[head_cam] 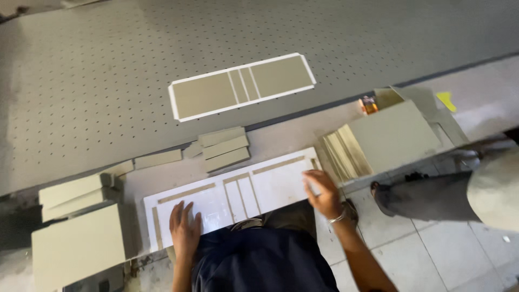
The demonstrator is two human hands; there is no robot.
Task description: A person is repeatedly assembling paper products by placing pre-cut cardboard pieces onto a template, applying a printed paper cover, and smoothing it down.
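Left hand (185, 230) lies flat, fingers spread, on the near left part of a white sheet (238, 194) inlaid with grey-green panels; right hand (323, 193), fingers open and slightly curled, presses the sheet's right end. The sheet rests along the near edge of the counter (281, 132), overhanging toward the person. Behind it lie loose grey-green strips (224, 147), and a second white-bordered panel sheet (242, 85) sits farther back on the perforated grey bed (108, 65). Stacks of grey-green boards occupy the near left corner (78, 246) and the right end (392, 135) (another person's leg shows at the right).
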